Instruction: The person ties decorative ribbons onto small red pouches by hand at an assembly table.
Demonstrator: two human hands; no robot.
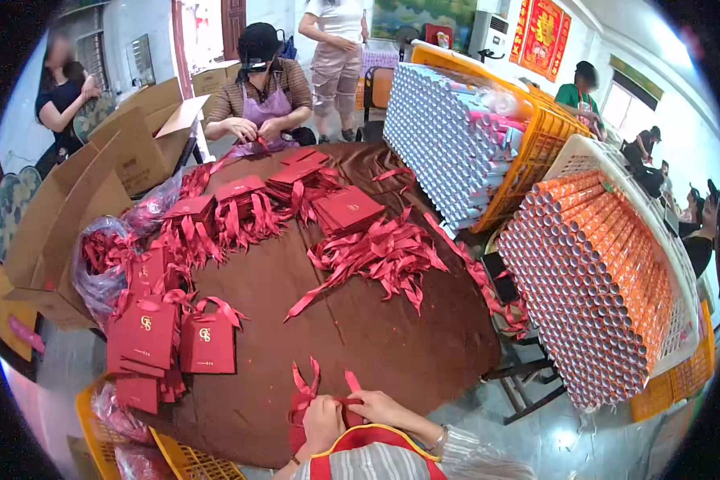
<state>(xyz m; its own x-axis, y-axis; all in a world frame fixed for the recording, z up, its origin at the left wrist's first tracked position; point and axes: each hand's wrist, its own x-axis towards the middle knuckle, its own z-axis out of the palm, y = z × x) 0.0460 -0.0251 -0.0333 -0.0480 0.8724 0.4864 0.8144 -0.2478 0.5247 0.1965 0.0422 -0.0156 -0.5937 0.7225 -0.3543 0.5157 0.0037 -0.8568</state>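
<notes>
At the near edge of the table, my left hand is closed on the top of a small red paper bag, with loops of red ribbon rising beside it. My right hand pinches a ribbon at the bag's upper edge; one end sticks up past the fingers. Most of the bag is hidden by my hands and apron. To the left, a single red bag with gold print lies beside a stack of similar bags. Farther off are a pile of ribbons and more stacked bags.
A brown cloth covers the table. Across it a person handles a red ribbon. Crates of blue-white tubes and orange tubes stand at right. Cardboard boxes are at left; a yellow crate sits below the front left edge.
</notes>
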